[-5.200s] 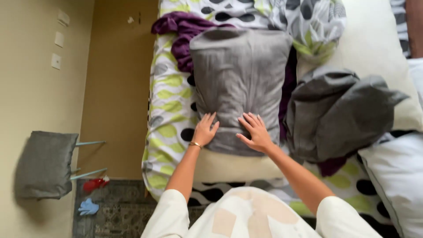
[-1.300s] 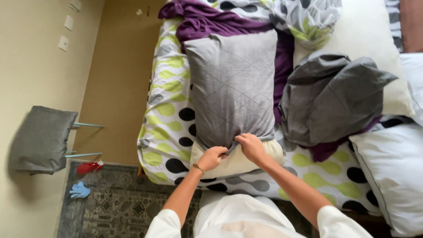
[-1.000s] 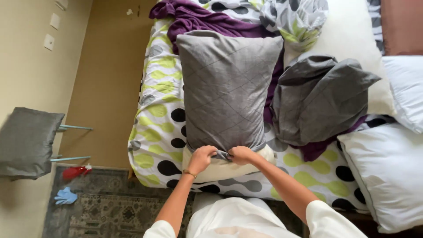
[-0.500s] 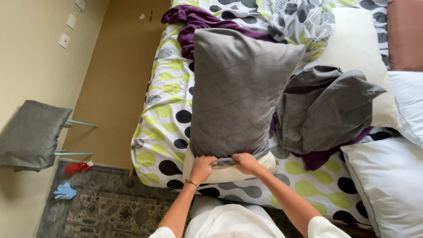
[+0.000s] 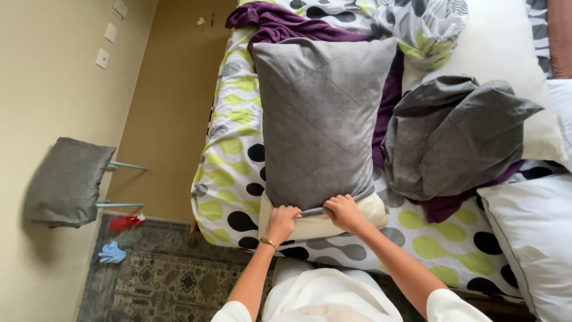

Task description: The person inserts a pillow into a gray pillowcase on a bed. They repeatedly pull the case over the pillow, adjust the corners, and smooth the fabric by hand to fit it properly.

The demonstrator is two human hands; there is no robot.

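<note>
A cream pillow (image 5: pixel 322 225) lies on the bed, most of it inside a grey quilted pillowcase (image 5: pixel 319 119). Its bare end sticks out toward me at the bed's near edge. My left hand (image 5: pixel 282 219) grips the open hem of the pillowcase on the left side. A gold bracelet sits on that wrist. My right hand (image 5: pixel 344 211) pinches the same hem on the right, fingers curled over the fabric and the pillow corner. Both hands sit close together.
The bed has a sheet (image 5: pixel 229 179) with green and black dots. A crumpled grey pillowcase (image 5: pixel 453 137) and purple cloth (image 5: pixel 286 24) lie beside the pillow. White pillows (image 5: pixel 530 232) lie at right. A grey chair (image 5: pixel 65 182) stands by the wall, over a patterned rug (image 5: pixel 167 280).
The pillowcase has come further down over the pillow, leaving less cream showing. My hands moved from resting on the case to gripping its hem. The view shifted slightly.
</note>
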